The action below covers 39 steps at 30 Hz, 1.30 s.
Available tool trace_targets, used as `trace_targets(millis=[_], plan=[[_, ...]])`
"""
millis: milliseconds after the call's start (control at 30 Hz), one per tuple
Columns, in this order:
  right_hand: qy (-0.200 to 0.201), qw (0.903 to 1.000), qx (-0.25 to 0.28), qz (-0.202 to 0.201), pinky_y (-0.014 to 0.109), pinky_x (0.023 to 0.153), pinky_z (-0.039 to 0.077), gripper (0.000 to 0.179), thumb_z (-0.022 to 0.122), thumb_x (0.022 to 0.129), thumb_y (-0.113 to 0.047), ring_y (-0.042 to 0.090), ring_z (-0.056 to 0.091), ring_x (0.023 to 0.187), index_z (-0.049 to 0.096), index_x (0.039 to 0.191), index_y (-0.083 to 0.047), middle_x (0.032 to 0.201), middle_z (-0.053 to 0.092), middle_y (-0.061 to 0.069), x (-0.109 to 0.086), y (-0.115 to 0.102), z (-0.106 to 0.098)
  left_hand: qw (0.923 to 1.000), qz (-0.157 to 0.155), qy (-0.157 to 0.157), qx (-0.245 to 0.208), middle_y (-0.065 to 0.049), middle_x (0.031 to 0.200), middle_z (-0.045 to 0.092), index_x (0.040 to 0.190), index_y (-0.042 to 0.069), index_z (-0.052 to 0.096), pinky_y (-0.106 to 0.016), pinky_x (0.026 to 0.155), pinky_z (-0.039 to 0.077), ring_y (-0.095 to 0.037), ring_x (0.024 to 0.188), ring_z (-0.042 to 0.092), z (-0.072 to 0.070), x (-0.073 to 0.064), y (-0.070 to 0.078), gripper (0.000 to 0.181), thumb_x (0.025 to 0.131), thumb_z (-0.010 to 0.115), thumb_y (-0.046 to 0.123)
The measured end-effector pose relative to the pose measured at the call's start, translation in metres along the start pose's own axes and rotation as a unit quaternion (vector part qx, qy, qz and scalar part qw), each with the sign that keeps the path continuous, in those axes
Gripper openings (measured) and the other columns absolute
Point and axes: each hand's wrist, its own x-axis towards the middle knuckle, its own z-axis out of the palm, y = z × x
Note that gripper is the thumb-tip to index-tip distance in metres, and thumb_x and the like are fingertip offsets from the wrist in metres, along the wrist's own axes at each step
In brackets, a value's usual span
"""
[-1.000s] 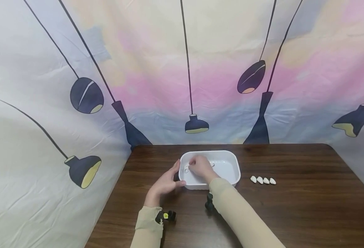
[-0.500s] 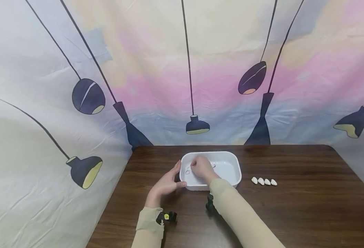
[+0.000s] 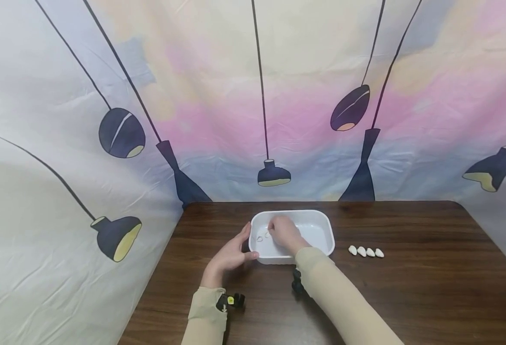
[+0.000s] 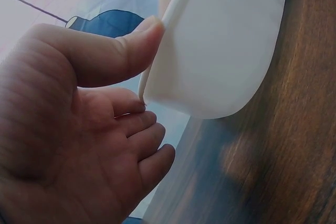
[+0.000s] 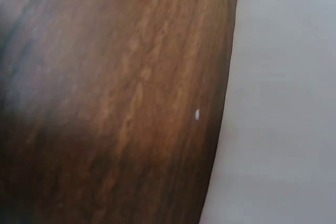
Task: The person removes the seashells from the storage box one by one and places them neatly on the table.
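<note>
A white rectangular tray point(image 3: 317, 237) stands on the wooden table, and a few small white pieces point(image 3: 259, 238) lie inside toward its left end. My left hand point(image 3: 231, 251) holds the tray's near left corner, with the thumb at the front and the fingers along the left side. In the left wrist view, the thumb point(image 4: 142, 45) presses the tray's rim. My right hand point(image 3: 285, 232) reaches down into the tray, its fingers bent beside the white pieces. Its fingertips are mostly hidden, so what they hold cannot be made out. The right wrist view shows only the tray's outer wall point(image 5: 283, 103) and tabletop.
Several white pebble-like pieces point(image 3: 366, 251) lie in a row on the table point(image 3: 425, 287) to the right of the tray. A tiny white speck point(image 5: 197, 114) lies near the tray's wall. Behind the table hangs a cloth point(image 3: 218, 96) printed with lamps.
My right hand has shifted slightly right inside the tray, uncovering a white piece by its fingertips and covering one farther right. The left hand keeps its place at the corner.
</note>
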Motion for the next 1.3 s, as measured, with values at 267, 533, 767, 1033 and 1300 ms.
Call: trace_targets(millis=[267,533,767,1033,1300], plan=[[-0.002,0.9998,0.018,-0.003,0.047,0.102,0.056,0.013,0.071,0.104,-0.017,0.026,0.069,0.105,0.079,0.11,-0.008,0.105,0.074,0.006,-0.003,0.002,0.0,1.0,0.004,-0.001,-0.003,-0.015,0.177,0.018,0.169,0.001,0.022,-0.057,0.128,0.024,-0.034,0.161,0.023,0.0,0.0,0.0,0.096,0.095,0.079,0.026],[-0.007,0.9996,0.004,-0.025,0.037,0.083,0.055,0.025,0.083,0.094,-0.029,0.017,0.06,0.081,0.079,0.106,-0.007,0.086,0.068,-0.001,-0.002,0.005,0.002,1.0,0.003,0.0,0.001,-0.014,0.177,0.018,0.169,0.002,0.022,-0.056,0.128,0.025,-0.034,0.161,0.024,0.002,0.001,-0.001,0.095,0.096,0.078,0.026],[-0.014,0.9998,0.006,-0.015,0.04,0.089,0.056,0.031,0.083,0.094,-0.029,0.019,0.062,0.088,0.078,0.117,-0.007,0.093,0.068,0.001,-0.006,0.005,0.003,1.0,0.003,0.0,0.002,-0.014,0.177,0.018,0.17,0.003,0.022,-0.057,0.127,0.025,-0.035,0.161,0.024,0.004,0.001,-0.001,0.096,0.096,0.078,0.026],[-0.019,0.9996,0.009,-0.021,0.041,0.091,0.056,0.025,0.084,0.093,-0.021,0.019,0.062,0.089,0.078,0.113,-0.007,0.092,0.067,0.001,-0.01,0.003,0.0,1.0,0.003,0.0,-0.003,-0.014,0.177,0.018,0.17,0.002,0.022,-0.057,0.128,0.024,-0.035,0.162,0.023,0.003,0.0,-0.001,0.096,0.096,0.078,0.025],[-0.016,0.9992,0.031,-0.021,0.04,0.088,0.057,0.026,0.088,0.09,-0.024,0.018,0.062,0.083,0.079,0.106,-0.006,0.087,0.068,0.0,-0.011,0.001,-0.005,1.0,0.001,0.0,0.006,-0.015,0.177,0.018,0.17,0.003,0.023,-0.058,0.127,0.025,-0.036,0.161,0.024,0.0,-0.001,0.001,0.097,0.095,0.079,0.03]])
